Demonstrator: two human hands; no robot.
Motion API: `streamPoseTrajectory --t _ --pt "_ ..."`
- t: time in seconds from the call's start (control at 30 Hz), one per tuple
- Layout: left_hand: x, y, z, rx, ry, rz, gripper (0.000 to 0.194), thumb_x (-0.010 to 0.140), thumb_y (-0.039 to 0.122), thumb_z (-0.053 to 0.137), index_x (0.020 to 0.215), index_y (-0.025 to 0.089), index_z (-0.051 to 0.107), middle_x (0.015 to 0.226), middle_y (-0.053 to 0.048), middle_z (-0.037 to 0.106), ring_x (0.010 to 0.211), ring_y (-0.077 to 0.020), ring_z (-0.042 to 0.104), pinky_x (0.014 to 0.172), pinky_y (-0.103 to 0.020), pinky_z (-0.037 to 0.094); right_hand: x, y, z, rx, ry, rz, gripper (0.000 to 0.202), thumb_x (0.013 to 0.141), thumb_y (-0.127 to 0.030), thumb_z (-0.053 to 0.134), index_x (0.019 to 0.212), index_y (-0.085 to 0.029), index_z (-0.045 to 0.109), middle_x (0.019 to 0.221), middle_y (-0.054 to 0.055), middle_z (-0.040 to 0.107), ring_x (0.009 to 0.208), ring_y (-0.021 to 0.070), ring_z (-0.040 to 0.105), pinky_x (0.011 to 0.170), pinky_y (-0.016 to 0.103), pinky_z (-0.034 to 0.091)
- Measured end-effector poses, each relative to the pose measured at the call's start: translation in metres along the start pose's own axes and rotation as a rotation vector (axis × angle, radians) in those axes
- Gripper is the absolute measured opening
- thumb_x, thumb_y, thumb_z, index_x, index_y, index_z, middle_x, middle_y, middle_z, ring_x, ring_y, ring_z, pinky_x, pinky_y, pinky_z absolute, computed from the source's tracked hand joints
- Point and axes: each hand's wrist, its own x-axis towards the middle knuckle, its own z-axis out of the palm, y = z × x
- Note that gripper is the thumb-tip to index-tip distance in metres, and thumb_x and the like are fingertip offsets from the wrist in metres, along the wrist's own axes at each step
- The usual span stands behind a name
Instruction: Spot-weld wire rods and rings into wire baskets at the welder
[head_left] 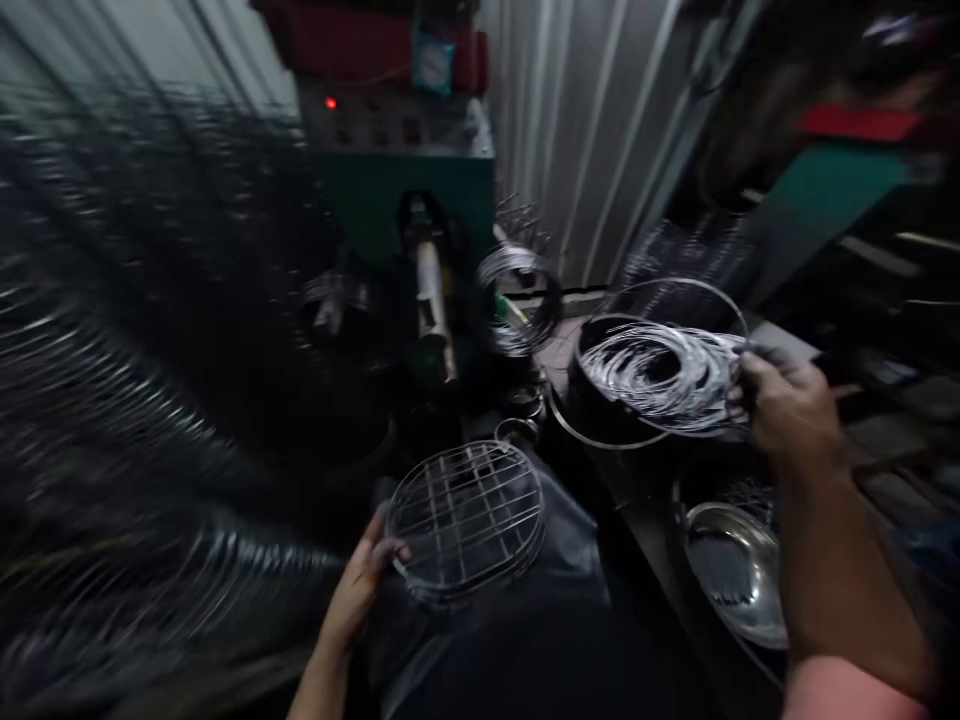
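Observation:
My left hand (361,575) is closed on the left edge of a round wire grill rack (450,510), held low over my dark-clad lap. The rack has a rim ring with bars crossing it, and more wire shows below its near edge. To the right, my right hand (791,405) has its fingers pinched together on a thin wire ring (697,283). That ring is tilted above a black bucket (592,410) heaped with loose wire rings (645,375). Motion blurs the fingertips of this hand.
Ahead stands a green machine (360,200) with a red light. A wire coil (517,300) hangs beside it. Stacked wire racks (112,380) fill the left side. A shiny metal bowl (739,575) sits at lower right, below my right forearm. Corrugated metal wall (577,130) rises behind.

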Motion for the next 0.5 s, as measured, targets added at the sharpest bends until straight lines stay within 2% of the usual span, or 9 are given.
streamPoseTrajectory --t 0.03,0.1,0.17,0.23,0.33,0.5 --pt "-0.001 -0.001 0.002 -0.103 0.018 0.005 0.107 0.059 0.067 0.068 0.143 0.014 0.026 0.073 0.000 0.064 0.071 -0.0144 0.059 0.070 -0.024 0.045 -0.022 0.007 0.021 0.089 -0.015 0.032 0.021 0.079 -0.043 0.058 0.094 -0.029 0.057 0.067 -0.002 0.052 0.048 0.0102 0.047 0.040 0.021 0.040" --pt "0.001 -0.003 0.003 -0.230 0.053 0.011 0.105 0.061 0.073 0.061 0.141 0.012 0.030 0.076 -0.003 0.065 0.070 -0.0159 0.060 0.066 -0.026 0.046 -0.068 0.028 0.067 0.211 -0.225 0.206 0.028 0.069 -0.043 0.067 0.089 -0.024 0.059 0.066 -0.001 0.055 0.048 0.0103 0.051 0.038 0.021 0.042" --pt "0.004 -0.005 0.002 -0.305 0.089 0.025 0.099 0.065 0.074 0.056 0.138 0.011 0.036 0.075 -0.004 0.064 0.065 -0.0161 0.060 0.060 -0.026 0.044 -0.110 0.054 0.108 0.294 -0.459 0.358 0.035 0.067 -0.045 0.070 0.090 -0.021 0.058 0.064 -0.002 0.056 0.048 0.0111 0.054 0.041 0.023 0.047" --pt "0.006 -0.007 0.000 -0.360 0.125 0.028 0.092 0.067 0.074 0.054 0.132 0.010 0.042 0.075 -0.005 0.064 0.062 -0.0156 0.060 0.054 -0.025 0.041 -0.141 0.079 0.136 0.341 -0.580 0.459 0.037 0.066 -0.047 0.069 0.089 -0.020 0.058 0.058 -0.003 0.056 0.048 0.0124 0.055 0.042 0.024 0.048" --pt "0.009 -0.006 -0.002 -0.394 0.170 0.014 0.082 0.068 0.069 0.058 0.123 0.008 0.050 0.074 -0.005 0.064 0.062 -0.0149 0.059 0.052 -0.023 0.040 -0.161 0.104 0.152 0.322 -0.618 0.522 0.037 0.067 -0.048 0.069 0.087 -0.020 0.058 0.058 -0.003 0.058 0.051 0.0142 0.059 0.047 0.027 0.051" --pt "0.020 -0.005 -0.005 -0.259 0.279 0.036 0.069 0.062 0.048 0.073 0.116 0.009 0.056 0.074 -0.003 0.064 0.063 -0.0127 0.057 0.052 -0.021 0.038 -0.163 0.113 0.149 0.228 -0.624 0.554 0.042 0.066 -0.049 0.068 0.094 -0.021 0.053 0.059 -0.004 0.059 0.049 0.0148 0.059 0.046 0.027 0.050"
